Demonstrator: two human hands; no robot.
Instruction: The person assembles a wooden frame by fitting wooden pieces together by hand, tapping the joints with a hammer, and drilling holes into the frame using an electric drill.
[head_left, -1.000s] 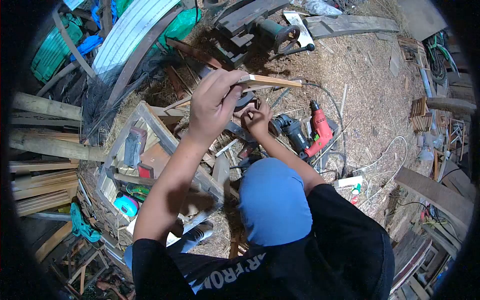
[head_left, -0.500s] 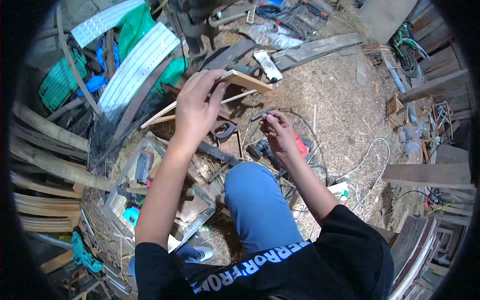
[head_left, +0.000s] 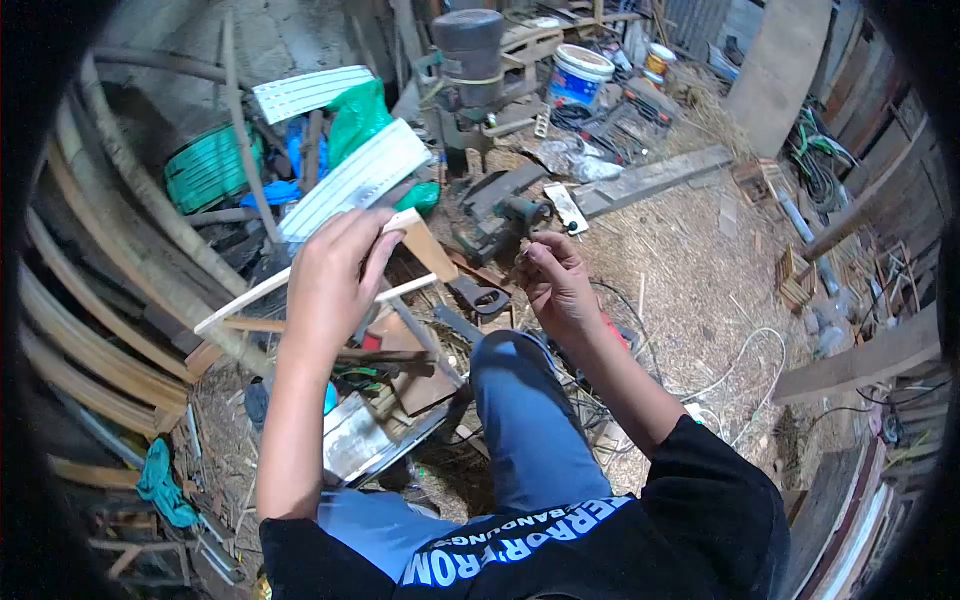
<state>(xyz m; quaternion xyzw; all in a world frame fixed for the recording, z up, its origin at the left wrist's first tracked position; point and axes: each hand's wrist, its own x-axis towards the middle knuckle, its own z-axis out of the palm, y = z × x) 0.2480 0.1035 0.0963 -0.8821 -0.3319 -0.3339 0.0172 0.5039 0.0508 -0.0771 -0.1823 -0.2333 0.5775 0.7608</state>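
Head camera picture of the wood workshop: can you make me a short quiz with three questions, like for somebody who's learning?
1. Which of the person's hands grips the wooden board?
A) the left hand
B) the right hand

2. True or false: the right hand grips the handsaw.

3. Fill the gap: the lettering on the black shirt is ____.

Key:
1. A
2. False; the handsaw lies past the knee, and neither hand grips it.
3. White
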